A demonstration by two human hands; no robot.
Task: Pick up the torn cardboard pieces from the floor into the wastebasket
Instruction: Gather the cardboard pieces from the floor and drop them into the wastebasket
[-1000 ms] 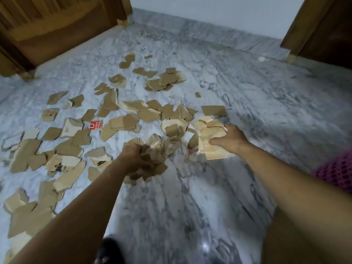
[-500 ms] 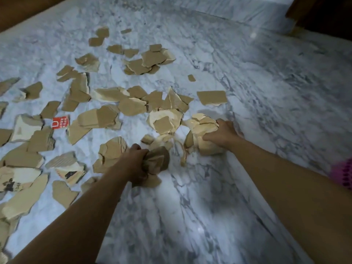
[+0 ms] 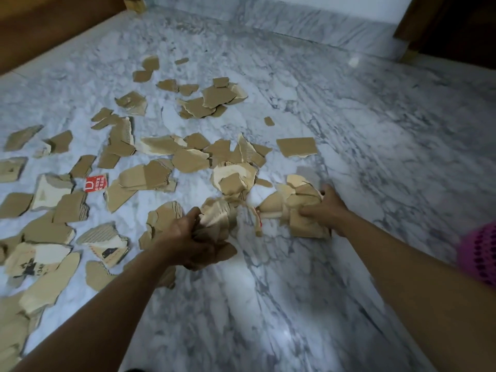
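Several torn brown cardboard pieces (image 3: 188, 159) lie scattered over the white marble floor (image 3: 349, 130), mostly left and centre. My left hand (image 3: 185, 237) grips a crumpled bunch of cardboard pieces (image 3: 217, 218) low over the floor. My right hand (image 3: 324, 208) grips a second bunch of pale cardboard pieces (image 3: 298, 208) resting on the floor at centre right. A small red printed piece (image 3: 96, 183) lies to the left. A pink mesh wastebasket (image 3: 480, 253) shows only as an edge at the far right.
Wooden furniture (image 3: 48, 28) borders the floor at the upper left, and a dark wooden piece (image 3: 451, 25) stands at the upper right. A marble skirting (image 3: 295, 25) runs along the far wall. Bare marble stretches to the right and in front of me.
The view has tilted down and drawn closer. Both hands stayed low, gathering more pieces; my left hand's bunch shifted slightly toward the right hand's pile.
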